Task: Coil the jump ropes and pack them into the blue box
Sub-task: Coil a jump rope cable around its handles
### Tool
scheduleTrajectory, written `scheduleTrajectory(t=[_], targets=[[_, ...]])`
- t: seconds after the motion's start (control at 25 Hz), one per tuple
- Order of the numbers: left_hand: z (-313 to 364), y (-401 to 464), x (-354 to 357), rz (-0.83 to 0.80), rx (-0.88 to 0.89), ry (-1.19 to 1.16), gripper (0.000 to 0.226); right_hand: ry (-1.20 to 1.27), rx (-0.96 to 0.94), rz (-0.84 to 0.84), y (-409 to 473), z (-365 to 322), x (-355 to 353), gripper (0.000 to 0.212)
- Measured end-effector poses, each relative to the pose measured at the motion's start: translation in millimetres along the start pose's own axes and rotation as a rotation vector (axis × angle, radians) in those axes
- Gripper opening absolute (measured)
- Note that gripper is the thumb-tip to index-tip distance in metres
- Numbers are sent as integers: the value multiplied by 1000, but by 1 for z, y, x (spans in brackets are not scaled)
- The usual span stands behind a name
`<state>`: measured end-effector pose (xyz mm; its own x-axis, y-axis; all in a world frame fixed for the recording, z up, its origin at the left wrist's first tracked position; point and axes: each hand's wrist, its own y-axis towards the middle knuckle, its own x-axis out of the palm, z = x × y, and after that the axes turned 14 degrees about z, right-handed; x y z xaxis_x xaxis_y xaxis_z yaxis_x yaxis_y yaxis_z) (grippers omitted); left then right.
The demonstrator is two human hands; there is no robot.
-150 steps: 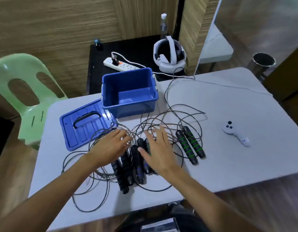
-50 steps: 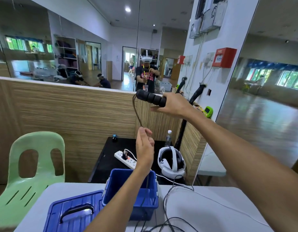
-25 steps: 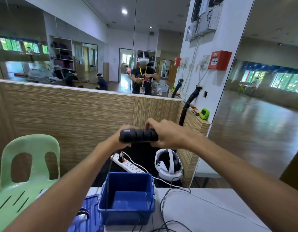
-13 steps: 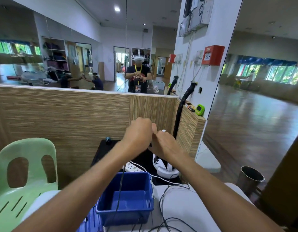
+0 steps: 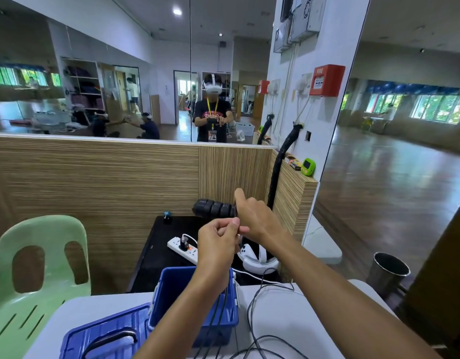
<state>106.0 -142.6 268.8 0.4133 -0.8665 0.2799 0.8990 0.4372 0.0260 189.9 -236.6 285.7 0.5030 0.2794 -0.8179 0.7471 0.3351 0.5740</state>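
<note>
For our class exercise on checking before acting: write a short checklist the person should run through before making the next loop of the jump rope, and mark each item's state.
1. Right hand grips the handle: ok.
2. Left hand pinches the cord: ok.
3. Blue box open: ok.
4. Lid off, beside the box: ok.
5. Cord hanging free of tangles: cannot tell.
6. Other ropes coiled: cannot tell; loose cords lie on the table.

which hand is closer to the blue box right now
Left. The left hand pinches the rope cord directly above the blue box, its wrist just over the rim. The right hand grips the black handle higher up and further right.
</note>
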Motion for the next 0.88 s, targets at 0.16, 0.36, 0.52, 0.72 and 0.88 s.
scheduleTrajectory(t=[0.16,0.36,0.52,0.72,0.88], targets=[[-13,2,-4,-8,-30,22,17,-47,-4,-15,0,-1,-1,32],[-16,9,-10,-2,92,274,13,-4,31,-49,-5,0,-2,39],[-12,8,-10,36,444,480,15,18,26,-32,1,3,0,36],[-24,7,-2,-20,18,150,38,24,-7,45,4,4,8,25],[-17,14,-6,-141,-59,149,39,-14,-48,58,2,4,8,20]])
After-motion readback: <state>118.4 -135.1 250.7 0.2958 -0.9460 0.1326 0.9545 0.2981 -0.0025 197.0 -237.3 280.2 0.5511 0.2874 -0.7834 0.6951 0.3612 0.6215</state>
